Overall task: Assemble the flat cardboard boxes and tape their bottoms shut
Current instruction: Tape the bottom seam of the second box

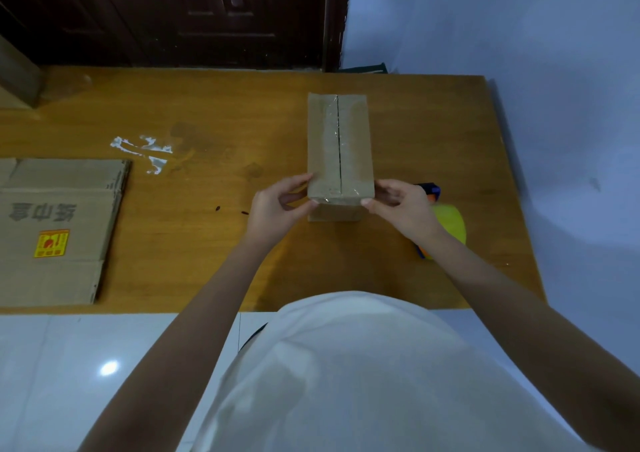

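A small brown cardboard box [325,147] stands on the wooden table [207,244] with its taped bottom facing up; clear tape runs along the centre seam. My left hand [277,206] pinches the near left corner of the box with thumb and fingers. At the near right corner my right hand [398,206] pinches it the same way. A tape dispenser [448,223], yellow with a blue and orange handle, lies on the table just behind my right hand, partly hidden by it.
A stack of flat cardboard boxes [55,230] with printed characters lies at the table's left edge. Scraps of clear tape [149,154] stick to the tabletop. Another cardboard piece [17,74] sits at the far left. A dark door and a blue wall stand behind.
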{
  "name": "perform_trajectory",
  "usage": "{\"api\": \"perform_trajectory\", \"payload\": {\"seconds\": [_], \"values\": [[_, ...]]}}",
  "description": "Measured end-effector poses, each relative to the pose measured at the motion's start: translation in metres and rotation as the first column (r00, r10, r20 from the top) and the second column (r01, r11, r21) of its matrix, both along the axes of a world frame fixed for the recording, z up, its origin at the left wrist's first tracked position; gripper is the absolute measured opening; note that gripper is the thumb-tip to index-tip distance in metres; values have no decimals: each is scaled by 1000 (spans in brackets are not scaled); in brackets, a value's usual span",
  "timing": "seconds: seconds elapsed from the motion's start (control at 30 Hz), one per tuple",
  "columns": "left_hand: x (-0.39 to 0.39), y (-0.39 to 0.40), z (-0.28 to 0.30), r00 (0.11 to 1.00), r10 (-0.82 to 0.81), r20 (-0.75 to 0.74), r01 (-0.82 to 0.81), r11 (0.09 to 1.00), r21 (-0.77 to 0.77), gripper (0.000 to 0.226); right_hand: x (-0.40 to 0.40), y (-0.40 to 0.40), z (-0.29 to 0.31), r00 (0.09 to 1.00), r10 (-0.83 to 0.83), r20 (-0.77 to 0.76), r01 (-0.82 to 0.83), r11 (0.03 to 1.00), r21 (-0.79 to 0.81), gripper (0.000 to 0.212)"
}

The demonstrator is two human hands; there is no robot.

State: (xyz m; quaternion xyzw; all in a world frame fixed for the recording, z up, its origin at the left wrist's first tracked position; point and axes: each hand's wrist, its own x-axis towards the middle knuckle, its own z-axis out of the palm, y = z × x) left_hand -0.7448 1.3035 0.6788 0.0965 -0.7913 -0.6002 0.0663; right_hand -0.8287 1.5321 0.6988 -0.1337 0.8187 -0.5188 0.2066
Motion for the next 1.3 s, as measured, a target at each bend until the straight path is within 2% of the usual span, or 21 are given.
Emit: {"api": "perform_trajectory", "payload": {"seconds": [0.1, 0.13, 0.2, 0.3, 0.4, 0.57, 0.7, 0.8, 0.87, 0.97, 1.1, 1.2, 1.3], "values": [[4, -1, 6, 999, -49, 19, 49, 998, -37, 58, 1, 4, 7, 998, 57, 40, -55, 998, -29, 64], [5, -3, 9, 997, -79, 21, 80, 995, -60, 54, 0, 6, 9, 992, 89, 84, -82, 993, -88, 67], [4, -4, 12, 993, -117, 30, 120, 986, -113, 39, -1, 9, 14, 983, 132, 125, -111, 981, -160, 59], [0, 1, 18, 997, -67, 29, 72, 972, -224, 26, -3, 4, 17, 989, 146, 13, -145, 988, -51, 45], [-3, 6, 18, 998, -56, -12, 48, 934, -353, 37, -8, 3, 17, 981, 187, -59, -185, 982, 41, 47], [-3, 2, 10, 989, -121, -89, 69, 893, -444, 34, -14, 8, 16, 950, 263, -168, -236, 958, 164, 47], [-2, 2, 9, 986, -122, -116, 52, 877, -478, 31, -13, 9, 9, 825, 406, -392, -283, 898, 336, 46], [-1, 1, 6, 982, -138, -132, 55, 865, -498, 30, -10, 7, 0, 622, 486, -613, -198, 856, 478, 48], [0, 1, 6, 980, -145, -134, 58, 860, -506, 30, -6, 5, -3, 554, 496, -669, -144, 848, 509, 47], [2, 4, 8, 985, -110, -134, 28, 862, -506, 31, 3, 1, -2, 582, 440, -683, -84, 869, 488, 47], [1, 20, 10, 992, -36, -125, -43, 815, -578, 38, 7, -9, 3, 641, 361, -677, 26, 872, 489, 59], [-2, 28, 10, 990, 32, -136, -109, 785, -610, 34, 5, -16, 5, 642, 361, -676, 53, 859, 509, 50], [-4, 25, 10, 990, 26, -142, -109, 780, -616, 32, 3, -17, 4, 665, 361, -654, 17, 868, 497, 46]]}}
